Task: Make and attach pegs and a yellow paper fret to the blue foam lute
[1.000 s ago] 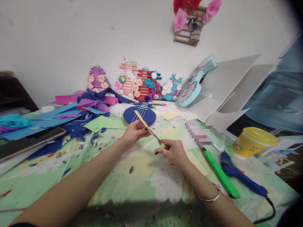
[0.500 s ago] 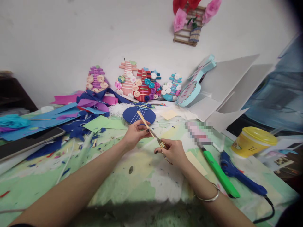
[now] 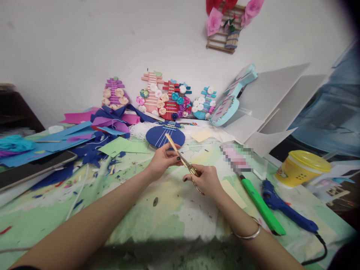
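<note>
My left hand (image 3: 164, 162) pinches a thin, pale yellow strip (image 3: 172, 143) that slants up and to the left above the table. Gold-handled scissors (image 3: 194, 173) are in my right hand (image 3: 206, 180), their blades lying along the lower part of the strip by my left fingertips. Just beyond my hands rests a dark blue round piece (image 3: 154, 135) with white strings and a stringed neck. Whether the blades are cutting the strip cannot be made out.
Decorated paper instruments (image 3: 171, 101) lean against the wall. Coloured paper and a phone (image 3: 36, 167) lie at left. A green cutter (image 3: 263, 206), blue glue gun (image 3: 289, 210) and yellow tub (image 3: 302, 168) are at right. Grey boards (image 3: 278, 97) stand behind them.
My left hand and the pale strip have shifted slightly to the right, closer to the scissors. My right hand has hardly moved.
</note>
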### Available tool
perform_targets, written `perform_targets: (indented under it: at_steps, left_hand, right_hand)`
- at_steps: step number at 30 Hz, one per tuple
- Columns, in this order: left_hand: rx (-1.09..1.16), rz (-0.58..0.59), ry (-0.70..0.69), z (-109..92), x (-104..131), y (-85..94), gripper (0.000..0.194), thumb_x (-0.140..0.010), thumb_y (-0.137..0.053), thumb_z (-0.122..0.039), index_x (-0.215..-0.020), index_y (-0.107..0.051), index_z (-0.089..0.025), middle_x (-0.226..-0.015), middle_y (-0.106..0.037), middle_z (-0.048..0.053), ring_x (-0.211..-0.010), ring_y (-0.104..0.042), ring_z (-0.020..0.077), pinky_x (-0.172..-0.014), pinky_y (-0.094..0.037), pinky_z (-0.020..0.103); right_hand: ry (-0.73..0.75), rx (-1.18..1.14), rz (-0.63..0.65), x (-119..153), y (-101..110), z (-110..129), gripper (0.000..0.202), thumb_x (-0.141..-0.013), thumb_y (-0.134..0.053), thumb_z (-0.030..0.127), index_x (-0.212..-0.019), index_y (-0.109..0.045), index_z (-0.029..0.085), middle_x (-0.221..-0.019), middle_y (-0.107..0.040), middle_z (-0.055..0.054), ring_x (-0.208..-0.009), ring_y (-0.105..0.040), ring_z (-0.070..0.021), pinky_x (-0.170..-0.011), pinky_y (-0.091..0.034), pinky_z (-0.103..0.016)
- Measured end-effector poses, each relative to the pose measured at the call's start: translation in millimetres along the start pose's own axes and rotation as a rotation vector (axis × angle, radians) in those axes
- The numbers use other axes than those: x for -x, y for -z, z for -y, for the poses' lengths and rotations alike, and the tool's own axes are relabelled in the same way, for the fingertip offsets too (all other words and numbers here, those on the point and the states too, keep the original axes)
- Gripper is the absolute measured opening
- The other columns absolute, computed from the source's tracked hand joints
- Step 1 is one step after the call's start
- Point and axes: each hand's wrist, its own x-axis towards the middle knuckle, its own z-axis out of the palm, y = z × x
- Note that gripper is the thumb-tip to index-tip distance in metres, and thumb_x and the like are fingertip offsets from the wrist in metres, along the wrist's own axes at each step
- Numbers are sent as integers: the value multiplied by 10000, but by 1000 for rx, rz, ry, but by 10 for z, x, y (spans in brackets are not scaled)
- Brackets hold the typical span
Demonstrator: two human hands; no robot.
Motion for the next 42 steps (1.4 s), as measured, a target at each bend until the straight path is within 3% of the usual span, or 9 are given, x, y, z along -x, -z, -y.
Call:
perform_targets:
  at_steps: [20, 29, 42]
  left_hand:
    - [-76, 50, -9, 74, 36, -38, 532, -623, -734, -233, -1083, -482, -149, -734, -681, 63, -652, -655, 193, -661, -517, 338]
    - [-94, 92, -18, 55, 55, -72, 530, -634, -725, -239, -1093, -473, -156, -735, -674, 56, -656, -653, 194, -656, -514, 335]
    - [-130, 108, 27, 45, 92, -153, 537, -627, -725, -200, -1084, -453, -128, -733, -676, 62, -671, -649, 199, -642, -513, 341]
  right_hand:
    - [-36, -40, 21, 0, -8, 3, 204, -669, -640, 370, -701, -723, 186, -414, -313, 62, -444, -214, -72, -403, -205, -195]
    - [-20, -36, -12, -3, 1, 39, 289, -679, -628, 435, -771, -719, 177, -443, -338, 58, -465, -260, -78, -429, -244, -189]
    - [-44, -67, -17, -9, -11, 29, 223, -658, -667, 393, -758, -736, 206, -452, -505, 47, -444, -321, -73, -427, -260, -189]
